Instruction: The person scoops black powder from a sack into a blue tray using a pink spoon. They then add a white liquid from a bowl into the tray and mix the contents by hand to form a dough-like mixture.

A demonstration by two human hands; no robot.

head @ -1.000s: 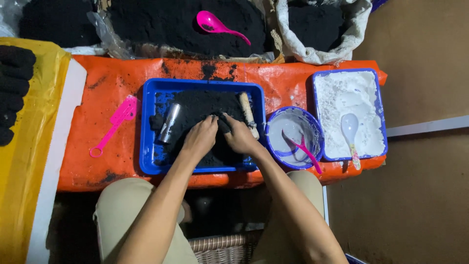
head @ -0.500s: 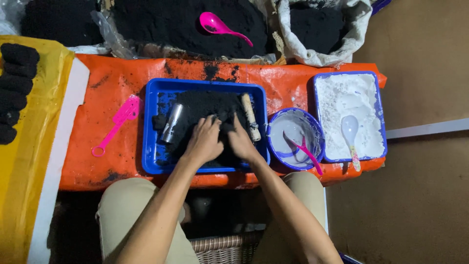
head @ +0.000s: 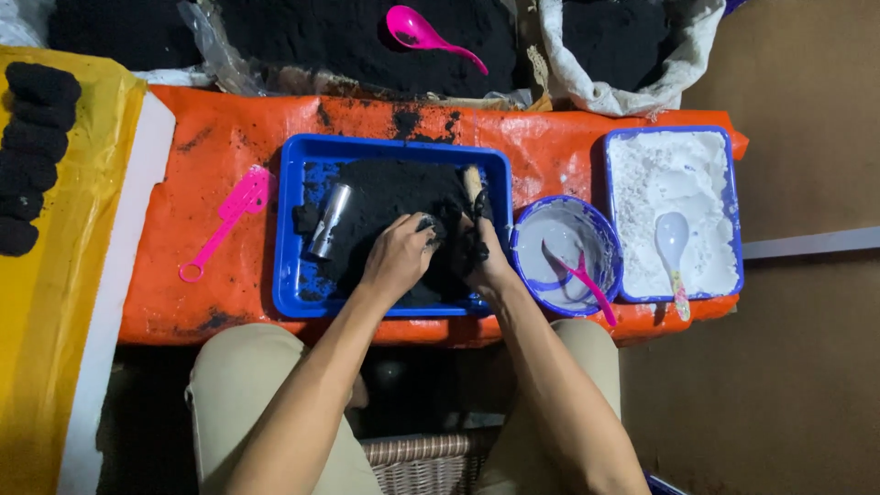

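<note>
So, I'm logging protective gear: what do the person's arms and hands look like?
Both arms are bare, with no sleeves, gloves or jewellery visible. The left hand and right hand have fingers smeared with black powder. Beige trousers cover the legs.

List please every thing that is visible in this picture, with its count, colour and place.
blue tray: 1, blue, centre of the orange cover, holds black powder
metal cylinder: 1, silver, left part of the blue tray
wooden-handled tool: 1, tan, right part of the blue tray
pink scoop: 1, pink, left of the blue tray
round bowl: 1, blue, right of the blue tray, pink utensil inside
white powder tray: 1, blue, far right, white spoon inside
pink spoon: 1, pink, on the black pile at top
black lumps: several, black, on the yellow sheet at left
left hand: in the black powder
right hand: in the black powder
</note>
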